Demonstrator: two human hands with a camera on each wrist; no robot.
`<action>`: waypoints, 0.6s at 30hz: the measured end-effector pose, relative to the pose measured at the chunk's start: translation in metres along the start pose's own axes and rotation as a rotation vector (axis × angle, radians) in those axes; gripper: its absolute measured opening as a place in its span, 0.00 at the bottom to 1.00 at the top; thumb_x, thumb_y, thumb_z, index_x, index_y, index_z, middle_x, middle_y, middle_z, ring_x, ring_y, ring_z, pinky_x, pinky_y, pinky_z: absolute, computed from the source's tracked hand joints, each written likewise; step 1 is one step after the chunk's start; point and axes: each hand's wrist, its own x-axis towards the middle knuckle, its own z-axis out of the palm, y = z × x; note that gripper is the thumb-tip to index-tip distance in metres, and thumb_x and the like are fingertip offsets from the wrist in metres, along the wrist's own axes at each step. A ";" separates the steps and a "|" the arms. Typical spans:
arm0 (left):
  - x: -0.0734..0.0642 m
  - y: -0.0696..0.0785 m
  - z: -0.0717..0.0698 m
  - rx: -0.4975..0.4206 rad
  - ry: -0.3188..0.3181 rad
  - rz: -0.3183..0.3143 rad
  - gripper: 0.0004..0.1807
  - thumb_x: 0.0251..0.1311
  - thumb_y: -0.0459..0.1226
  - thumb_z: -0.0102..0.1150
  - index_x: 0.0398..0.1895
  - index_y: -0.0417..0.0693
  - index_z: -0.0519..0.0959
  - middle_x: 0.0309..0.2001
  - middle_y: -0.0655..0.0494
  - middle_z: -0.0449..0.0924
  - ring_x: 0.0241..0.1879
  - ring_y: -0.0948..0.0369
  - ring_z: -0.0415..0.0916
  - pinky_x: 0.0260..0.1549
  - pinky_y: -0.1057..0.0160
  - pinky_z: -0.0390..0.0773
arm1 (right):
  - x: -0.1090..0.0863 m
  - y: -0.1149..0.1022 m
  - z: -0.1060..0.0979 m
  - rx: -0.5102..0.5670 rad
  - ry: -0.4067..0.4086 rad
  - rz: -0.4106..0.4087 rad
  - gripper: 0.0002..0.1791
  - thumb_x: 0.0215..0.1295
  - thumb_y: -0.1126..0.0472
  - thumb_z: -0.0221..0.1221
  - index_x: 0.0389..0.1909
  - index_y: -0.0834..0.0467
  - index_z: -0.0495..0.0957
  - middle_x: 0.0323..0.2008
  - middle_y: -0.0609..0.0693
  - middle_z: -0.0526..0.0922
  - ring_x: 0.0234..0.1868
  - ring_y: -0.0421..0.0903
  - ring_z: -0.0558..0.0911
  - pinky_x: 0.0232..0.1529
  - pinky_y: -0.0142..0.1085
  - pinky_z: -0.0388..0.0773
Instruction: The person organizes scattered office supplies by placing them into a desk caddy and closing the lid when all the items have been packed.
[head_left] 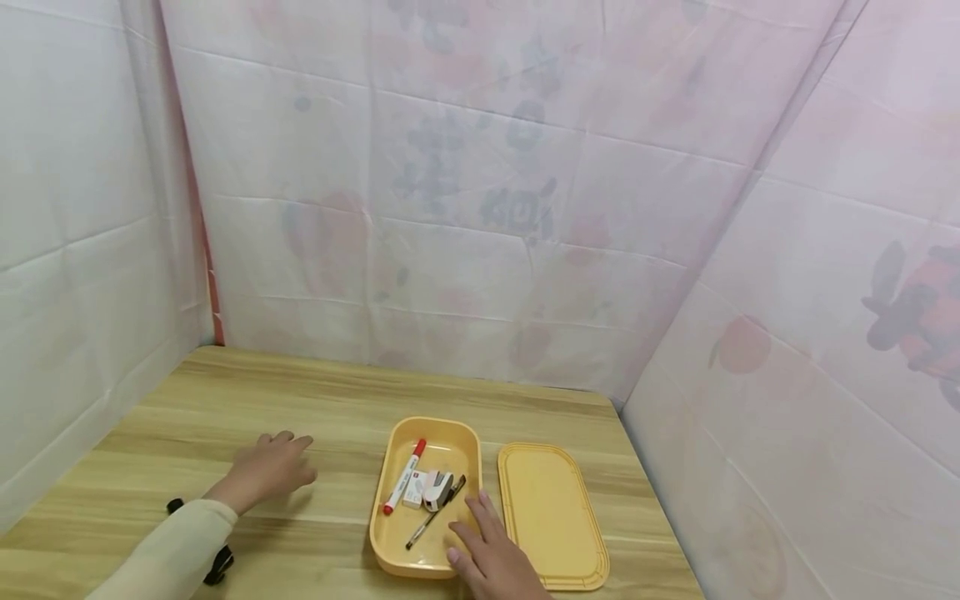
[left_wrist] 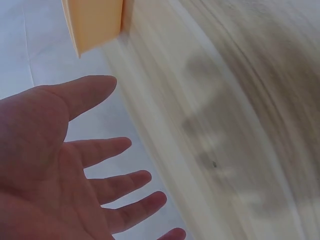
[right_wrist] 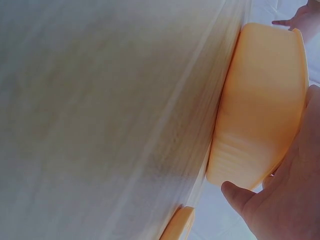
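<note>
A yellow plastic box (head_left: 431, 562) stands uncovered on the table. Inside lie a red-capped white marker (head_left: 405, 477), a small white carton (head_left: 415, 489), a small white-and-black stapler (head_left: 435, 493) and a black pen (head_left: 427, 525). My right hand (head_left: 498, 558) is at the box's near right corner, fingers spread over the rim; in the right wrist view its thumb (right_wrist: 235, 195) lies beside the box's end wall. To the left of the box, my left hand (head_left: 272, 468) hovers low over the table with fingers apart, holding nothing.
The flat yellow lid (head_left: 551, 512) lies on the wooden table (head_left: 337, 400) just right of the box. A black strap (head_left: 219, 565) shows by the left sleeve. Printed pale sheets (head_left: 465, 250) hang behind the table and along both sides.
</note>
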 end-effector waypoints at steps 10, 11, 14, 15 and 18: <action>-0.021 -0.017 -0.002 -0.018 -0.040 -0.076 0.33 0.57 0.51 0.60 0.62 0.42 0.71 0.59 0.32 0.68 0.56 0.28 0.61 0.39 0.23 0.63 | 0.000 0.000 0.001 -0.007 0.029 -0.043 0.27 0.74 0.39 0.36 0.63 0.46 0.72 0.74 0.53 0.54 0.75 0.55 0.47 0.56 0.58 0.70; -0.024 -0.019 -0.003 -0.032 -0.049 -0.087 0.34 0.57 0.52 0.60 0.62 0.41 0.71 0.60 0.31 0.67 0.56 0.28 0.60 0.39 0.22 0.62 | 0.000 0.000 0.001 -0.007 0.032 -0.050 0.27 0.74 0.40 0.37 0.63 0.47 0.72 0.74 0.53 0.54 0.75 0.55 0.46 0.56 0.58 0.70; -0.032 -0.026 -0.003 -0.042 -0.059 -0.106 0.35 0.56 0.53 0.61 0.62 0.41 0.70 0.60 0.30 0.66 0.55 0.27 0.60 0.37 0.23 0.63 | 0.001 0.001 0.000 -0.015 0.026 -0.057 0.27 0.75 0.40 0.36 0.62 0.48 0.72 0.74 0.54 0.53 0.75 0.55 0.46 0.56 0.58 0.70; -0.034 -0.028 -0.003 -0.042 -0.062 -0.113 0.36 0.56 0.53 0.61 0.62 0.41 0.70 0.60 0.29 0.66 0.55 0.26 0.60 0.37 0.23 0.63 | 0.001 0.001 0.000 -0.013 0.022 -0.050 0.27 0.74 0.40 0.36 0.63 0.48 0.72 0.74 0.53 0.53 0.75 0.55 0.45 0.56 0.58 0.70; -0.039 -0.033 -0.003 -0.029 -0.051 -0.124 0.36 0.56 0.54 0.61 0.62 0.40 0.71 0.59 0.29 0.67 0.53 0.26 0.61 0.36 0.24 0.64 | 0.000 0.000 0.000 -0.015 0.012 -0.026 0.28 0.74 0.38 0.35 0.63 0.46 0.71 0.74 0.52 0.53 0.75 0.54 0.45 0.57 0.58 0.69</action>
